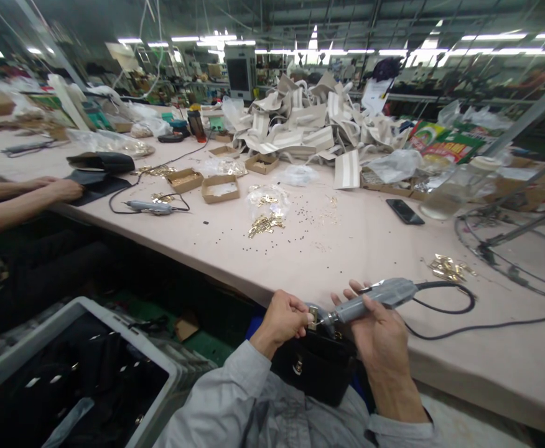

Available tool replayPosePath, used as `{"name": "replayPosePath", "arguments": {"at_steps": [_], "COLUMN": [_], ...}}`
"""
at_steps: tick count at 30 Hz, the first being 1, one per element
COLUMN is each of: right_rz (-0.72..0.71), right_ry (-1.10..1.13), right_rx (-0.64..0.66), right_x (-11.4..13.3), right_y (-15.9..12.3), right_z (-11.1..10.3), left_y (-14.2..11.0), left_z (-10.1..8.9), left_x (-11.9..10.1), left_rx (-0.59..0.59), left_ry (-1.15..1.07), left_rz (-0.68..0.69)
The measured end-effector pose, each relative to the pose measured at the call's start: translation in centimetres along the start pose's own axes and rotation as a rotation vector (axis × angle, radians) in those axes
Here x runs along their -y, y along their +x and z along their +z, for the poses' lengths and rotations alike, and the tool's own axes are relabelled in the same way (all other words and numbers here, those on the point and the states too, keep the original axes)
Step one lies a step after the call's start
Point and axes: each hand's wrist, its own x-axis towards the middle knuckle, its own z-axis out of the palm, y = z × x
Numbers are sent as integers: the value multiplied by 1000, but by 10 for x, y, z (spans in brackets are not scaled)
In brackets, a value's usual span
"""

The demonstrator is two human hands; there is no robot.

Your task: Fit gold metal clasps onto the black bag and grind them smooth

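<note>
My right hand point(382, 339) holds a grey electric screwdriver point(379, 297), thumb on its near side and some fingers loosely spread behind it. Its tip points left, at a small gold metal plate point(313, 316) that my left hand point(285, 320) pinches. Whether tip and plate touch is too small to tell. Below both hands a black handbag point(316, 370) with a metal clasp point(297, 366) rests on my lap against the table edge. Part of the bag is hidden by my hands. Loose gold metal pieces point(265, 224) lie in a pile on the table ahead.
At left stands a grey crate point(172, 373) of black bags. A co-worker's hands point(58, 188) hold black material beside another screwdriver point(149, 207). Small cardboard boxes point(220, 188), a phone point(404, 211), a clear jug point(459, 190) and heaped beige pieces point(305, 124) occupy the table point(235, 261).
</note>
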Motion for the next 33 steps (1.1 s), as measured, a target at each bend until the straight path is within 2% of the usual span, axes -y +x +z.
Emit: {"name": "replayPosePath", "arguments": {"at_steps": [11,14,26,33], "right_rz": [-147,-138,-109,-29], "right_ry": [-91,-77,-55,36], "right_rx": [75,87,54,17], "right_x": [8,11,6,0], "right_y": [-25,-28,-16,-6], "right_z": [27,30,16,5], "left_y": [1,1,0,1], "left_z": [1,2,0,-1], "left_x": [1,1,1,-1], "left_rx": [-25,-32,-30,-43], "left_ry": [6,13,-12,-36], "left_rz": [-10,-25,-25,-37]}}
